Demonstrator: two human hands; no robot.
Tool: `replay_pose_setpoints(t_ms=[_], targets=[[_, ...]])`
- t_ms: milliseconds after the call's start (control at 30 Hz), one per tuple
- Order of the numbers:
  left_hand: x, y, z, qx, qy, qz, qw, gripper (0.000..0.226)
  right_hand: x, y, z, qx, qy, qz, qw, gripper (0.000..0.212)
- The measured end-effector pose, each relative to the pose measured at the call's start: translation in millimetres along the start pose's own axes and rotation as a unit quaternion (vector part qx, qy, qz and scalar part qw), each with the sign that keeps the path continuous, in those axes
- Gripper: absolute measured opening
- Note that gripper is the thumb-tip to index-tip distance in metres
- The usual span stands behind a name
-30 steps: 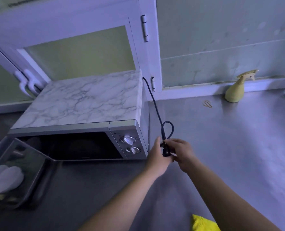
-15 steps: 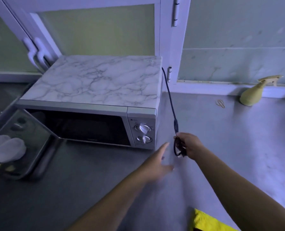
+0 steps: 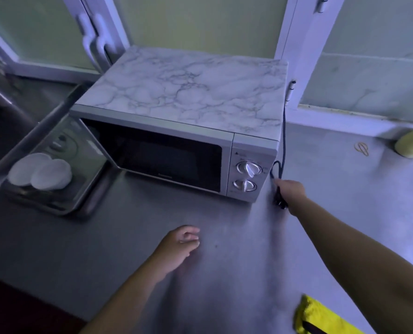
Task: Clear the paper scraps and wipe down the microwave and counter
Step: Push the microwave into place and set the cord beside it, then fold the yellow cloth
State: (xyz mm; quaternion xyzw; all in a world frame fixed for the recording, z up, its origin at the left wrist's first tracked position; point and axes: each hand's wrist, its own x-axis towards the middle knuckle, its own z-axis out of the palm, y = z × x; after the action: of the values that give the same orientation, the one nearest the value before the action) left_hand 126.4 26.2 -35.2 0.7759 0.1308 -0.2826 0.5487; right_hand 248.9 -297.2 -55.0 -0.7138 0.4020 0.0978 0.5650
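Note:
A silver microwave (image 3: pixel 176 131) with a marble-patterned top and two dials stands on the steel counter (image 3: pixel 224 261). Its black power cord (image 3: pixel 283 131) runs down the right side. My right hand (image 3: pixel 291 192) grips the looped end of that cord beside the microwave's front right corner. My left hand (image 3: pixel 180 244) hovers low over the counter in front of the microwave, fingers loosely curled, holding nothing. A yellow cloth (image 3: pixel 321 317) lies at the counter's near right edge. No paper scraps are visible.
A metal tray (image 3: pixel 80 201) with two white round pieces (image 3: pixel 41 173) sits left of the microwave. A yellow spray bottle (image 3: pixel 412 143) and a rubber band (image 3: pixel 361 148) lie at the back right. White-framed cabinet doors rise behind.
My left hand let go of the cord and drew back toward me over the counter. My right hand kept the cord and moved close to the microwave's side. The view shifted left.

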Motion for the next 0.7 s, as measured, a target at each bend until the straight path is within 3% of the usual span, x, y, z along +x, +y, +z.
replay_pose_setpoints(t_ms=[67,233,367,500,600,700], targets=[[-3.0,-8.7,-4.4,-0.012,0.001,-0.008,1.000,0.025,-3.3,-2.2,-0.7,0.017,0.000,-0.017,1.000,0.019],[-4.6,-15.3,-12.8,-0.016,-0.020,0.001,1.000,0.022,-32.7,21.1,-8.8,0.062,0.027,-0.049,0.997,0.012],[-1.4,-16.5,-12.8,-0.002,-0.059,0.013,0.998,0.019,-74.7,71.4,-35.0,0.061,0.070,-0.030,0.995,0.018],[2.6,-19.8,-2.5,0.017,-0.103,0.046,0.993,0.018,-126.9,128.1,-76.2,-0.112,0.146,-0.012,0.983,0.027],[2.7,-24.3,4.2,0.030,-0.145,0.048,0.988,0.015,-167.1,177.2,-106.5,-0.369,0.074,0.084,0.923,0.053],[3.2,-29.1,8.8,0.049,-0.185,0.049,0.980,0.016,-199.5,208.2,-106.7,-0.417,0.038,0.119,0.900,0.064]])
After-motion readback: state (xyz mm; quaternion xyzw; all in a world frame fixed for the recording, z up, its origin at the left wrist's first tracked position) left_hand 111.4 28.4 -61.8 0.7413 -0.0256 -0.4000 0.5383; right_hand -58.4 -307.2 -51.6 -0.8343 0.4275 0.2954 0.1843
